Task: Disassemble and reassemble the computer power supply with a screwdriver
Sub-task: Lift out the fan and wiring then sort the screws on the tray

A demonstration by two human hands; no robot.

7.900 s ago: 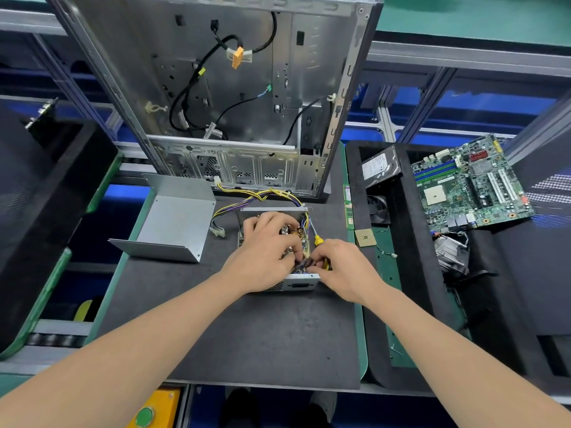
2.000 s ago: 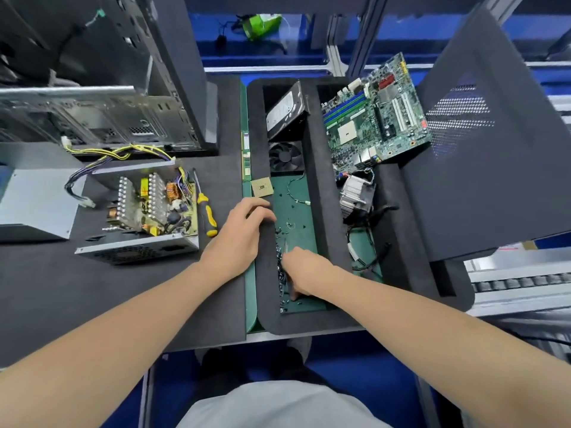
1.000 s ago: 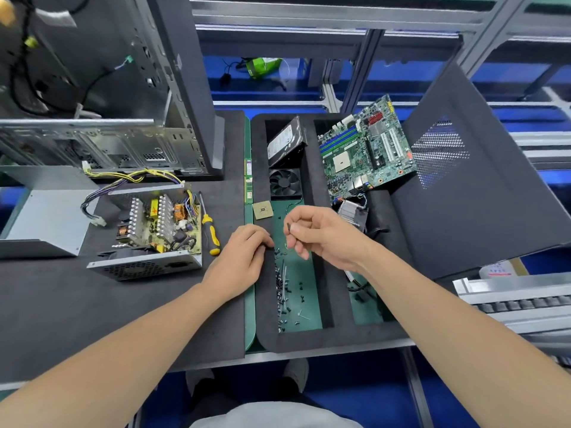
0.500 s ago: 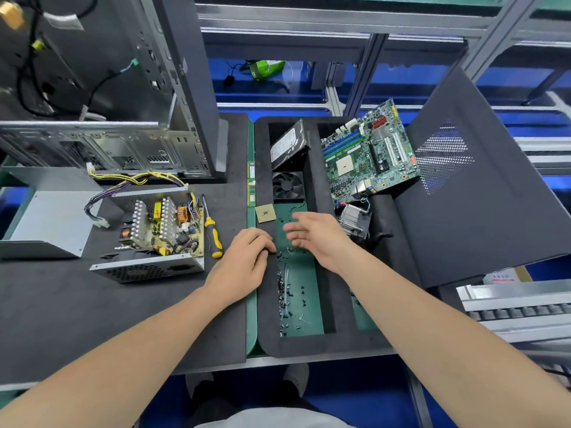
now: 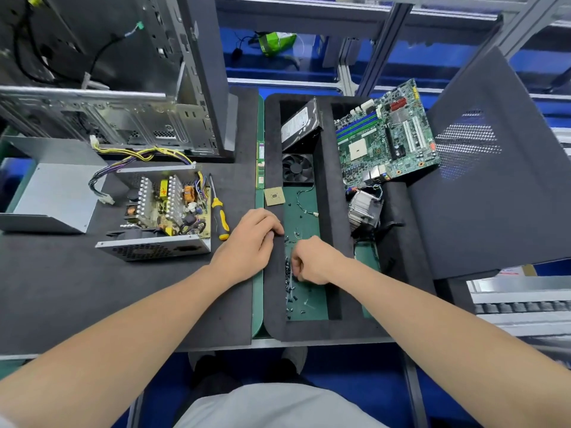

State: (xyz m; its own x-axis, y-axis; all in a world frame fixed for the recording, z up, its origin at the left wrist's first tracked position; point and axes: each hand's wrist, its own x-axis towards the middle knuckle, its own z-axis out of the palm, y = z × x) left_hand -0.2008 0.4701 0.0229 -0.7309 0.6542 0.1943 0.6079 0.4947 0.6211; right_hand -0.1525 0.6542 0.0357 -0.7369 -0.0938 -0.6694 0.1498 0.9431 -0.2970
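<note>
Power supply (image 5: 167,211): lid off, on the black mat, left of both hands.
Screwdriver (image 5: 220,211): lies just beside the power supply, no hand on it.
Left hand (image 5: 250,239): rests on the foam tray (image 5: 273,304) edge, fingers loosely bent, holding nothing.
Right hand (image 5: 312,261): fingers curled down onto the screws (image 5: 290,282); cannot tell if it pinches one.

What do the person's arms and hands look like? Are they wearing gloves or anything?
No gloves! The left hand and the right hand are both bare. The left arm and the right arm are bare too, with no sleeves showing right out to the picture's edge. I see no watch, bracelet or ring. The only clothing in view is a light grey garment at the bottom.
</note>
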